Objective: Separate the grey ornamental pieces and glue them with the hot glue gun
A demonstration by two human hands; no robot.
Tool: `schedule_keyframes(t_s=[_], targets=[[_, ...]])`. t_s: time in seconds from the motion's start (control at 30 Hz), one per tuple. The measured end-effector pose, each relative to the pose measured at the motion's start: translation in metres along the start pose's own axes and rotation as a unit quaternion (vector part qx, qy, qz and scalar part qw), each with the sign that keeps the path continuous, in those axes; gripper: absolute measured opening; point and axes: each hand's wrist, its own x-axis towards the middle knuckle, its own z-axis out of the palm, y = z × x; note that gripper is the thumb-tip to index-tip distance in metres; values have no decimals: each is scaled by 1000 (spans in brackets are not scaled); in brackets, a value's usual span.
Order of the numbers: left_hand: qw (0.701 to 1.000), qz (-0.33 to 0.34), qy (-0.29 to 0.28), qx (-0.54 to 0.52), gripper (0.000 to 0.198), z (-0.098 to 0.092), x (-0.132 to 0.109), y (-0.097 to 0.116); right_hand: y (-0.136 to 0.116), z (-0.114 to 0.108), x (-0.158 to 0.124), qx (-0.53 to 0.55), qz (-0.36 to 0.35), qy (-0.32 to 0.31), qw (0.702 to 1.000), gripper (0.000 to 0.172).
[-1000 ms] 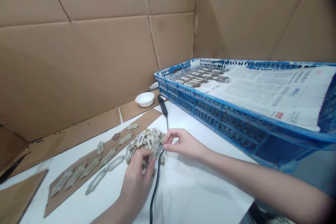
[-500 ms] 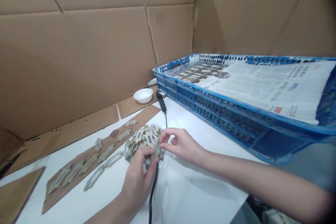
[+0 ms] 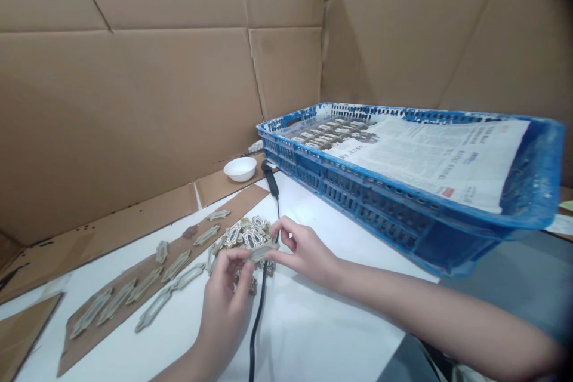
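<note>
My left hand [image 3: 224, 304] and my right hand [image 3: 304, 250] meet over a heap of ornate metal plates [image 3: 246, 236], and their fingertips pinch a pale elongated plate [image 3: 262, 253] from both sides. Its far end is hidden by my fingers. To the left, similar plates lie in a loose row on a brown cardboard strip [image 3: 174, 262]. A black cable [image 3: 257, 322] runs on the white table [image 3: 313, 334] just right of my left hand.
A blue plastic crate [image 3: 380, 191] stands at the far right, holding a newspaper [image 3: 430, 161] and rows of plates. The cable leads to a black handheld tool [image 3: 270, 179]. Behind it sits a white bowl [image 3: 240, 168]. Cardboard walls [image 3: 134, 113] enclose the back.
My hands have come together on one plate and hold it at the front of the heap. The whole view has shifted slightly, moving the crate further into frame.
</note>
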Motion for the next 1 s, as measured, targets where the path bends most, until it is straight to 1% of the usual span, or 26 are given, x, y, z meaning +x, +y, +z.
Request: schedule_keyframes(t_s=[0.1, 0.2, 0.27, 0.33, 0.4, 0.43, 0.5, 0.57, 0.63, 0.7, 0.83, 0.9, 1.0], targets=[[999, -19, 0, -34, 18, 2, -1, 3, 3, 0, -2, -53, -59, -8, 997, 28], [1000, -2, 4, -21, 18, 2, -1, 5, 5, 0, -3, -102, -106, -12, 989, 23], [999, 25, 30, 8, 18, 0, 0, 6, 5, -4, 1, -129, -117, 1, 985, 24], [994, 67, 66, 60, 19, -4, 2, 6, 7, -11, 8, -161, -86, 47, 982, 27], [983, 115, 85, 118, 15, -11, 5, 4, 10, -20, 16, -208, -13, 101, 973, 29], [977, 135, 86, 142, 13, -14, 6, 3, 13, -25, 20, -236, 24, 114, 965, 29], [967, 161, 85, 177, 11, -20, 8, -1, 19, -31, 24, -298, 89, 103, 945, 28], [961, 165, 87, 206, 11, -26, 10, -6, 25, -35, 26, -357, 139, 63, 922, 26], [956, 151, 88, 234, 12, -29, 13, -11, 30, -36, 25, -398, 169, 27, 901, 23], [951, 134, 83, 267, 13, -32, 17, -15, 33, -36, 25, -416, 183, 13, 891, 21], [936, 111, 59, 328, 16, -34, 26, -20, 36, -37, 25, -410, 188, 12, 893, 20], [930, 101, 45, 350, 18, -33, 28, -22, 36, -37, 24, -377, 177, 25, 909, 21], [924, 98, 19, 369, 21, -30, 28, -24, 35, -33, 24, -300, 132, 53, 943, 25]])
